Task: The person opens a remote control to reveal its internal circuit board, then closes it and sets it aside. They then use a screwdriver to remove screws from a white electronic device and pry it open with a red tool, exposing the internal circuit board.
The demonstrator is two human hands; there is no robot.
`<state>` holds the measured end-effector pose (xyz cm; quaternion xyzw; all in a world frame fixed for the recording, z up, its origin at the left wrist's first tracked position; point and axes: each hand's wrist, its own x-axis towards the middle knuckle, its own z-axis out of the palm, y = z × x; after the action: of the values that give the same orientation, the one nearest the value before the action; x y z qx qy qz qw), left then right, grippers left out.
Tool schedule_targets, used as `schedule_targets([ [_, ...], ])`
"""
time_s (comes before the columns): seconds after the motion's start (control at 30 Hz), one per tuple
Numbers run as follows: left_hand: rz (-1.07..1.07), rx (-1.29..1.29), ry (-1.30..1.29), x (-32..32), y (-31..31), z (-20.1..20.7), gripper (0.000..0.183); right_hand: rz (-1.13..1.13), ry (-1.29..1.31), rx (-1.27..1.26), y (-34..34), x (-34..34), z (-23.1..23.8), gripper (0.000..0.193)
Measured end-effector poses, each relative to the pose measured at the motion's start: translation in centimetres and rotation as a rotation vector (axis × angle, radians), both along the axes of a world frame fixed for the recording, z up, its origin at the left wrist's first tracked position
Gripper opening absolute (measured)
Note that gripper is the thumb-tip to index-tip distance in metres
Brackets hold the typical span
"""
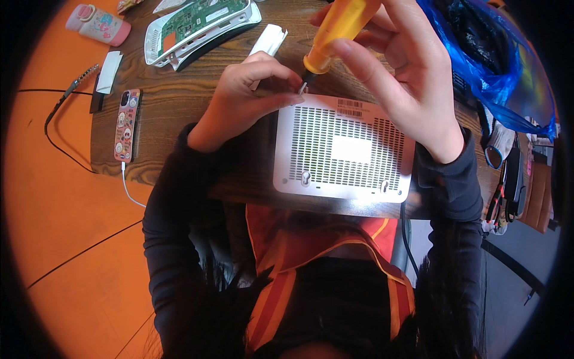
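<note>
A white, flat electronic casing (pixel 281 143) with a slotted vent panel, like a router, lies on the wooden table in front of me. A yellow screwdriver (pixel 341 33) is gripped in my right hand (pixel 415 72), tilted, its metal bit pointing down at the casing's far left corner. Beside that bit, my left hand (pixel 233 99) has its thumb and forefinger pinched together, the thumb on the casing's corner. Whatever small thing lies between those fingertips is too small to make out. Labels and two keyhole-shaped mounting slots show on the casing's upper face.
An opened white casing with a green circuit board (pixel 197 24) stands at the far left. A pink bottle (pixel 98 25), a phone (pixel 127 125) on a white cable and white paper pieces (pixel 269 40) lie nearby. A blue plastic bag (pixel 478 66) and tape roll (pixel 496 152) are at right.
</note>
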<state>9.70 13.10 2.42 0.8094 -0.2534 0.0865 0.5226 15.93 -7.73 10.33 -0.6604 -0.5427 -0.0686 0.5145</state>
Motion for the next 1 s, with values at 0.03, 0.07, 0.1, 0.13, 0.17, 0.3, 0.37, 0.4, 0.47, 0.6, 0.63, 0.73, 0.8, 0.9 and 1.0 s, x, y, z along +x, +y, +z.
schedule_targets([
  [0.03, 0.003, 0.001, 0.008, -0.1, -0.1, 0.1, 0.02, -0.015, -0.05, -0.033, -0.2, 0.1, 0.2, 0.061],
  [0.07, 0.004, 0.003, 0.016, -0.1, -0.1, 0.1, 0.02, -0.029, -0.101, -0.065, -0.1, 0.1, 0.1, 0.061],
  [0.1, 0.001, 0.03, 0.012, -0.1, -0.2, 0.2, 0.02, -0.072, -0.136, -0.154, -0.2, 0.3, 0.4, 0.061],
  [0.13, -0.003, 0.056, 0.008, -0.2, -0.2, 0.3, 0.019, -0.057, -0.134, -0.151, -0.2, 0.4, 0.3, 0.062],
  [0.17, -0.01, 0.074, -0.001, -0.2, -0.2, 0.3, 0.019, -0.042, -0.132, -0.148, -0.1, 0.4, 0.4, 0.063],
  [0.3, -0.046, 0.008, 0.047, -0.2, -0.4, 0.2, 0.018, 0.092, 0.198, 0.085, 0.2, 0.0, -0.2, 0.068],
  [0.37, -0.037, -0.06, 0.105, -0.2, -0.4, 0.1, 0.019, 0.127, 0.351, 0.11, 0.2, -0.2, -0.5, 0.069],
  [0.4, -0.033, -0.043, 0.097, -0.2, -0.3, 0.1, 0.018, 0.17, 0.376, 0.115, 0.6, 0.0, -0.9, 0.068],
  [0.47, -0.05, -0.017, 0.082, -0.1, -0.1, 0.0, 0.018, 0.232, 0.379, 0.122, 0.8, 0.4, -1.1, 0.068],
  [0.6, -0.031, 0.041, -0.017, 0.1, 0.2, 0.1, 0.018, 0.207, 0.359, 0.11, 0.5, 0.4, -1.4, 0.065],
  [0.63, -0.023, 0.027, -0.004, 0.0, 0.1, 0.1, 0.018, 0.2, 0.385, 0.126, 0.6, 0.4, -1.5, 0.064],
  [0.73, 0.043, -0.022, 0.075, -0.2, 0.0, 0.4, 0.019, 0.192, 0.439, 0.215, 0.6, 0.3, -1.7, 0.061],
  [0.8, 0.047, 0.034, 0.095, -0.2, 0.4, 0.8, 0.019, 0.159, 0.419, 0.272, 0.7, 0.5, -1.8, 0.058],
  [0.9, -0.023, 0.191, 0.065, 0.0, 1.2, 1.5, 0.017, 0.101, 0.319, 0.305, 0.7, 1.2, -1.7, 0.059],
  [1.0, -0.051, 0.199, 0.072, 0.2, 1.6, 1.3, 0.017, 0.086, 0.284, 0.361, 1.0, 1.3, -1.6, 0.059],
])
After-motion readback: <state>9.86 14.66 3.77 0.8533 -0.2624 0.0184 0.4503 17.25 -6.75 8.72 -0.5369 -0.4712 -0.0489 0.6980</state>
